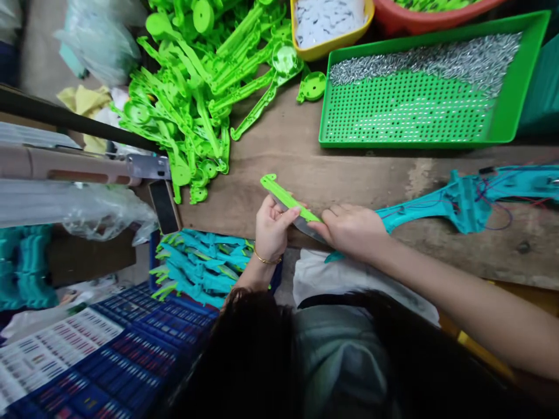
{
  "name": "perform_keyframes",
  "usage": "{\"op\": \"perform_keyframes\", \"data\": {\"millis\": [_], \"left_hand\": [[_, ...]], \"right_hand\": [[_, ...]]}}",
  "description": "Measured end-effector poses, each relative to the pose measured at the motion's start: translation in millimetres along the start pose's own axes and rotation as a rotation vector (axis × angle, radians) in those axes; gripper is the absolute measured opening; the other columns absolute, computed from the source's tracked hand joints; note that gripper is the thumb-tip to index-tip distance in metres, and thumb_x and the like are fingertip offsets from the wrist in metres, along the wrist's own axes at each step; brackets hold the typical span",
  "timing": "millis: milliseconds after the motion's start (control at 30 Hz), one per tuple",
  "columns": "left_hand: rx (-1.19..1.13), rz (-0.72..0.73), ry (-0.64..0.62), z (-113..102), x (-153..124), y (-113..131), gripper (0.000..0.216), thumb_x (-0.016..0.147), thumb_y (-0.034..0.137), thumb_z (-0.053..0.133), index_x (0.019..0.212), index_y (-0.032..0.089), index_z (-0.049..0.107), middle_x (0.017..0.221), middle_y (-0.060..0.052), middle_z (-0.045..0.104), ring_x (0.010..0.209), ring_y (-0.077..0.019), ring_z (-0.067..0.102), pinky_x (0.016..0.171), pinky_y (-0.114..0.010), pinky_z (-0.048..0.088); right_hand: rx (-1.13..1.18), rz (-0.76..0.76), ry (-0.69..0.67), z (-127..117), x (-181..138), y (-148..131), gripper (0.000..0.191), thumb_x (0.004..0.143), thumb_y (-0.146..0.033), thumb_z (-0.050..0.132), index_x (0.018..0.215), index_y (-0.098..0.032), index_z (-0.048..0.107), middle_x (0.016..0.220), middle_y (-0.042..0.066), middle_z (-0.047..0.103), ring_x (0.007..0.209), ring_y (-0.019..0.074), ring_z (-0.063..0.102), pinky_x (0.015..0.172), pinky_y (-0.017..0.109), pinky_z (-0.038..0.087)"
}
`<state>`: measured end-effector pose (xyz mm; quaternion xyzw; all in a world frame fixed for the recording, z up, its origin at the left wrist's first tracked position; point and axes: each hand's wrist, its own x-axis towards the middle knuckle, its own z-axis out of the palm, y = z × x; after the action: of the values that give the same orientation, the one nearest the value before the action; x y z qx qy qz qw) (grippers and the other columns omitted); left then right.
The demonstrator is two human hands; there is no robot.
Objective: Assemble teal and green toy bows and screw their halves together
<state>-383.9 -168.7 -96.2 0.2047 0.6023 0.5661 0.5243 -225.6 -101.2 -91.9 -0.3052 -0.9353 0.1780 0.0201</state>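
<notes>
A long lime-green plastic part (pixel 288 199) with a grey, blade-like strip (pixel 309 228) along its lower side slants between my two hands, above the table's near edge. My left hand (pixel 271 228), with a thin bracelet at the wrist, is closed on its middle, thumb pressed on top. My right hand (pixel 356 230) is closed around the lower right end, and its fingers hide that end. Beneath and beyond my right hand runs a teal plastic part (pixel 465 203) with thin red and dark wires, lying along the table edge.
A heap of green plastic parts (pixel 192 110) covers the back left. A green perforated tray (pixel 406 125) holds small metal pins. Behind stand a yellow container (pixel 334 51) and a red basin (pixel 419 20). A phone (pixel 165 206) lies left, above a crate of teal-green parts (pixel 205 270).
</notes>
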Motion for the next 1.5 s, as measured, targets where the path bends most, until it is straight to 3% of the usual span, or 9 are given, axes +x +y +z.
{"op": "perform_keyframes", "data": {"millis": [233,400,533,633,767,1033,1200,1333,1500], "left_hand": [[0.017,-0.112,-0.092,-13,12,19,0.053,0.068,0.043,0.081,0.104,0.024,0.048,0.077,0.002,0.069,0.075,-0.0190,0.071,0.071,-0.034,0.058],[0.121,0.097,0.022,-30,31,38,0.036,0.071,0.050,0.076,0.081,0.021,0.058,0.069,0.003,0.059,0.058,-0.0090,0.056,0.057,-0.023,0.050],[0.220,0.186,0.045,-31,29,38,0.031,0.073,0.049,0.075,0.081,0.020,0.063,0.069,0.002,0.058,0.059,-0.0087,0.052,0.055,-0.022,0.045],[0.206,0.257,0.093,-28,23,36,0.027,0.074,0.045,0.076,0.081,0.020,0.067,0.071,0.002,0.060,0.062,-0.0081,0.053,0.056,-0.020,0.043],[0.186,0.275,0.092,-27,20,37,0.023,0.076,0.041,0.076,0.081,0.019,0.070,0.071,0.002,0.062,0.061,-0.0067,0.053,0.056,-0.018,0.043],[0.061,0.215,0.023,-28,24,33,0.034,0.070,0.048,0.080,0.088,0.022,0.069,0.082,0.001,0.067,0.071,-0.0102,0.062,0.066,-0.021,0.051],[0.231,0.086,-0.309,-19,9,18,0.035,0.063,0.037,0.086,0.088,0.017,0.071,0.085,-0.002,0.068,0.077,-0.0155,0.065,0.073,-0.028,0.052],[0.258,0.207,-0.336,-18,0,15,0.019,0.070,0.024,0.082,0.085,0.019,0.072,0.088,-0.003,0.067,0.087,-0.0157,0.063,0.079,-0.028,0.052],[0.292,0.312,-0.257,-17,-7,10,0.022,0.070,0.019,0.081,0.089,0.020,0.070,0.090,-0.002,0.066,0.085,-0.0143,0.063,0.078,-0.026,0.053]], "right_hand": [[0.003,-0.043,0.065,2,-6,6,0.056,0.098,-0.050,0.031,0.070,-0.016,0.065,0.064,0.009,0.064,0.063,0.0184,0.056,0.058,0.031,0.025],[0.050,0.022,-0.064,-15,1,-5,0.051,0.097,-0.050,0.035,0.078,-0.014,0.066,0.074,0.012,0.066,0.073,0.0214,0.058,0.063,0.031,0.029],[0.497,0.174,-0.165,-28,34,-24,0.041,0.096,-0.049,0.040,0.101,-0.014,0.062,0.092,0.009,0.067,0.079,0.0179,0.058,0.064,0.028,0.032],[0.853,0.229,-0.176,-25,57,-34,0.030,0.095,-0.040,0.044,0.089,-0.016,0.061,0.077,0.001,0.063,0.064,0.0111,0.049,0.058,0.025,0.029],[1.019,0.265,-0.128,-19,62,-32,0.031,0.092,-0.041,0.046,0.080,-0.016,0.060,0.066,-0.002,0.056,0.059,0.0097,0.045,0.054,0.024,0.027],[0.550,0.158,-0.466,-38,20,0,0.031,0.091,-0.043,0.050,0.105,-0.020,0.066,0.096,0.007,0.072,0.083,0.0206,0.065,0.065,0.027,0.036],[0.575,0.142,-0.363,-34,7,2,0.031,0.091,-0.044,0.052,0.111,-0.024,0.066,0.103,0.004,0.073,0.090,0.0222,0.068,0.070,0.029,0.040],[0.666,0.103,-0.279,-34,2,2,0.027,0.092,-0.041,0.053,0.107,-0.025,0.067,0.101,0.001,0.073,0.088,0.0189,0.067,0.072,0.028,0.041],[0.599,0.034,-0.170,-32,0,-2,0.021,0.092,-0.032,0.052,0.088,-0.017,0.067,0.081,0.004,0.070,0.079,0.0183,0.062,0.075,0.030,0.037]]}}
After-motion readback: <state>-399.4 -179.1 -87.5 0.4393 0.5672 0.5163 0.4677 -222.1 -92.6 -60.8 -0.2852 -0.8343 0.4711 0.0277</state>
